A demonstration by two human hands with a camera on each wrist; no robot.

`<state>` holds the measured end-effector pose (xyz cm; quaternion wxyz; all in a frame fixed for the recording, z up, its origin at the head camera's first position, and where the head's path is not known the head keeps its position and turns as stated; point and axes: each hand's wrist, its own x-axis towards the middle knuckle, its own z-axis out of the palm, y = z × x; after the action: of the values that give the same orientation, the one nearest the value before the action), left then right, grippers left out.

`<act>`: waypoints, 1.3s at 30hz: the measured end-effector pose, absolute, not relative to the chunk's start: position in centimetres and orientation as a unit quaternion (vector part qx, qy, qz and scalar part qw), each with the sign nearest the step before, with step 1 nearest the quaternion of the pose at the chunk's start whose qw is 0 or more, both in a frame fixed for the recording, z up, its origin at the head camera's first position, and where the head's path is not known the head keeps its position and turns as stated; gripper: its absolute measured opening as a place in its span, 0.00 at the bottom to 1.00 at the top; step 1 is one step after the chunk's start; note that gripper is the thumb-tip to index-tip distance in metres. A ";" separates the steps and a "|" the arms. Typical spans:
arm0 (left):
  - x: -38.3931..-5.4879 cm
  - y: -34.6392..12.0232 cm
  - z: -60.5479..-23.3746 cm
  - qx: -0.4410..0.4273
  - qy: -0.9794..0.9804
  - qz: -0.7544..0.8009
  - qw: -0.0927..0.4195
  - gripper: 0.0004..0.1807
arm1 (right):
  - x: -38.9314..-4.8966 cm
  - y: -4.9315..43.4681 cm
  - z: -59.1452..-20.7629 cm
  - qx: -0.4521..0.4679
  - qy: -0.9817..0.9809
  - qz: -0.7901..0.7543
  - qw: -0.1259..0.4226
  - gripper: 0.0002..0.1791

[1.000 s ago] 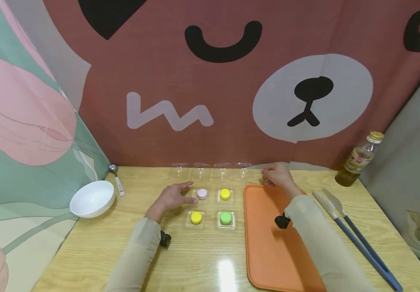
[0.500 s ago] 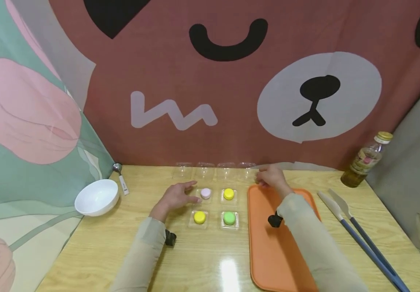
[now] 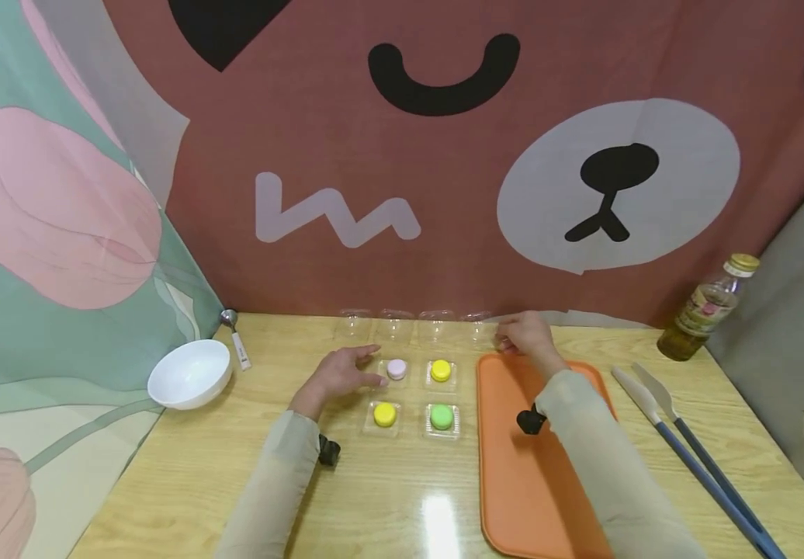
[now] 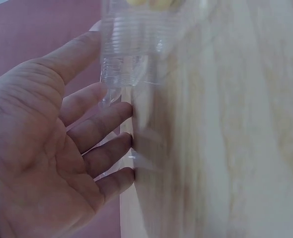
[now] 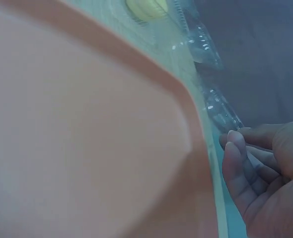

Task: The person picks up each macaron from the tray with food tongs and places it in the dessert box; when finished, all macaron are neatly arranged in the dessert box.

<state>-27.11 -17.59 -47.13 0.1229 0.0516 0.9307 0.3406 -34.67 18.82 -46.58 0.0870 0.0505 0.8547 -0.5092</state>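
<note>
Several macarons sit on small clear plastic trays: a lilac one [image 3: 396,369], a yellow one [image 3: 440,370], another yellow one [image 3: 384,414] and a green one [image 3: 441,417]. My left hand [image 3: 342,373] lies beside the lilac one, fingers extended, its thumb right at the edge of the clear tray [image 4: 129,39] in the left wrist view. Behind the trays stands a row of clear plastic lids along the wall. With thumb and fingertips my right hand [image 3: 529,335] pinches the edge of the rightmost clear plastic lid [image 5: 223,111].
An orange tray [image 3: 528,497] lies under my right forearm. Right of it are two blue-handled spatulas [image 3: 709,466] and a bottle of amber liquid [image 3: 705,307]. At left stand a white bowl [image 3: 190,374] and a measuring spoon [image 3: 237,341]. A printed cloth [image 3: 339,155] hangs behind the table.
My right hand has moved left from beside the row to the edge of the rightmost lid. The left hand stays by the lilac macaron. The head view has shifted slightly.
</note>
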 end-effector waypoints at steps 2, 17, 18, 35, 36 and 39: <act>-27.1 -17.4 -46.9 0.052 0.929 0.345 0.127 0.43 | -34.4 19.2 -46.2 0.054 0.849 -0.517 0.091 0.22; -26.9 -17.3 -46.5 0.056 0.922 0.355 0.146 0.43 | -32.7 19.0 -42.9 -0.005 0.849 -0.519 0.097 0.22; -26.9 -17.3 -46.5 0.057 0.920 0.358 0.147 0.43 | -32.6 18.7 -42.7 -0.008 0.849 -0.520 0.096 0.22; -25.8 -18.2 -44.1 0.109 0.906 0.408 0.037 0.33 | -31.1 13.7 -40.4 -0.110 0.872 -0.475 0.040 0.07; -25.8 -18.0 -43.7 0.111 0.902 0.415 0.032 0.33 | -31.0 13.4 -40.3 -0.124 0.873 -0.471 0.030 0.06; -25.9 -17.2 -42.5 0.107 0.884 0.453 0.043 0.35 | -30.7 12.2 -40.1 -0.161 0.876 -0.454 -0.010 0.03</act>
<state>-25.88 -17.22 -42.55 0.0430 0.1073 0.8840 0.4530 -30.74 12.20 -40.11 -0.0102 -0.1607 0.8762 -0.4543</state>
